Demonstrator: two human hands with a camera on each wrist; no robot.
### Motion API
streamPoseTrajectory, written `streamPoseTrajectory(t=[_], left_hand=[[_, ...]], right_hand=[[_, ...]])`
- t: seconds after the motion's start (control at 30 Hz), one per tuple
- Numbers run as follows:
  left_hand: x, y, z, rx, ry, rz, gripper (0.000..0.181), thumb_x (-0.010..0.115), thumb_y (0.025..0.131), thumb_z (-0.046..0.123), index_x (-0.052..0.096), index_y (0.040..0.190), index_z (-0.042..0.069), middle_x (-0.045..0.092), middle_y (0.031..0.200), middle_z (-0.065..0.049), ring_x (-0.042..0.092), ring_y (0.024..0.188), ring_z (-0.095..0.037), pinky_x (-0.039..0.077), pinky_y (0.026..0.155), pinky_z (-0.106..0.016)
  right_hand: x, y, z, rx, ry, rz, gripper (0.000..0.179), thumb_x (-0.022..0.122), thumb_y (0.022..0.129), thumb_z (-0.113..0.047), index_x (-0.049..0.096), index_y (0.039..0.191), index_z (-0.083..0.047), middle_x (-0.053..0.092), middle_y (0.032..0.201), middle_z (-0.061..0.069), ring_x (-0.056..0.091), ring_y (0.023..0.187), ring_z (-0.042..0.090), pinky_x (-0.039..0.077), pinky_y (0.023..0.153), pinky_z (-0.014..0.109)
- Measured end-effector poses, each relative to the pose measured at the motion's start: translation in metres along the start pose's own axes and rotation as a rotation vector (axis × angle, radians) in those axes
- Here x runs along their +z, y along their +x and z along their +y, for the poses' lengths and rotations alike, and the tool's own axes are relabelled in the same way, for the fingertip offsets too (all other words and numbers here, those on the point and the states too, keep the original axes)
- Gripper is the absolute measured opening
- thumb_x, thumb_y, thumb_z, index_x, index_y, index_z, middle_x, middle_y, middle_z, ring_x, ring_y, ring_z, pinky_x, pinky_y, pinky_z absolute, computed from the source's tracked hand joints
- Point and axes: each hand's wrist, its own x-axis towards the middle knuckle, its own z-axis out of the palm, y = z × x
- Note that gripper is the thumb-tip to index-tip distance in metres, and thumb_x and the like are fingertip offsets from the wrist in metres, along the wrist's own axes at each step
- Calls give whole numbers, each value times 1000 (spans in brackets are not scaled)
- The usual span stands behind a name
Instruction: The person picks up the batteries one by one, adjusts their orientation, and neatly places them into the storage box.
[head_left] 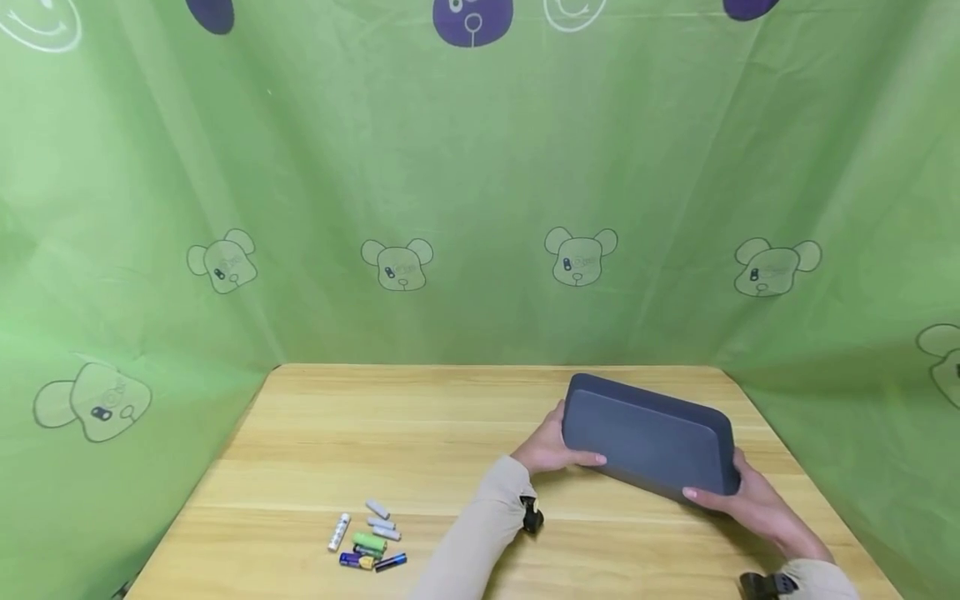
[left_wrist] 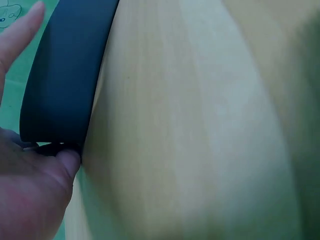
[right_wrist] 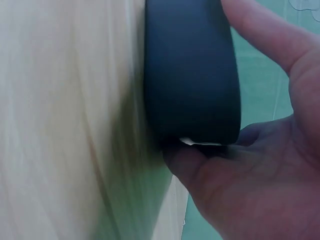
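A shallow dark grey rectangular tray (head_left: 651,440) with rounded corners is held over the right half of the table, its right end angled toward the person. My left hand (head_left: 551,446) grips its left end, thumb along the near edge. At the opposite end my right hand (head_left: 750,500) holds the tray, thumb across the near right corner. In the left wrist view the dark side wall (left_wrist: 70,75) stands close over the wood, fingers curled at its end. The right wrist view shows the other end of the wall (right_wrist: 192,70) between thumb and fingers.
On the table's left front lie several loose batteries: a white one (head_left: 339,532), a green one (head_left: 370,542), a purple and yellow one (head_left: 356,561), a blue and black one (head_left: 391,562). Green curtains (head_left: 480,183) surround the wooden table (head_left: 420,433).
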Motion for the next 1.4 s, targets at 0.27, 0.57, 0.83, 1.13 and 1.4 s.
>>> streamPoseTrajectory(t=[0.27, 0.57, 0.83, 1.13, 1.4], left_hand=[[-3, -6, 6, 40, 9, 16, 107, 96, 70, 16, 34, 157, 23, 52, 154, -13, 51, 142, -29, 37, 125, -43], [-11, -16, 8, -8, 63, 41, 107, 97, 70, 21, 36, 157, 11, 55, 150, -14, 56, 137, -28, 41, 121, -40], [-20, -28, 7, -19, 95, 70, 106, 97, 69, 24, 37, 157, 14, 58, 147, -13, 59, 133, -28, 44, 119, -41], [-33, -45, 4, -45, 147, 110, 106, 97, 69, 27, 37, 155, 12, 61, 143, -15, 62, 128, -28, 47, 116, -42], [-50, -61, 10, -82, 174, 150, 104, 96, 70, 25, 37, 154, 7, 60, 143, -15, 60, 130, -30, 45, 118, -45]], right_hand=[[3, 0, -4, -23, -19, 14, 130, 76, 91, -45, -23, 154, 11, 2, 155, 53, 13, 143, 70, 22, 114, 79], [8, 5, -10, -31, -22, 6, 131, 78, 89, -46, -20, 155, 12, -1, 156, 52, 10, 144, 70, 19, 115, 80], [14, 9, -19, -26, -26, -21, 133, 78, 89, -47, -25, 154, 9, -6, 157, 50, 5, 145, 69, 15, 117, 79], [26, 19, -29, -52, -68, -51, 132, 76, 90, -47, -23, 153, 13, -3, 157, 51, 8, 146, 68, 17, 118, 77], [38, 30, -46, -77, -44, -78, 134, 78, 88, -48, -24, 154, 10, -5, 159, 48, 5, 148, 66, 15, 119, 77]])
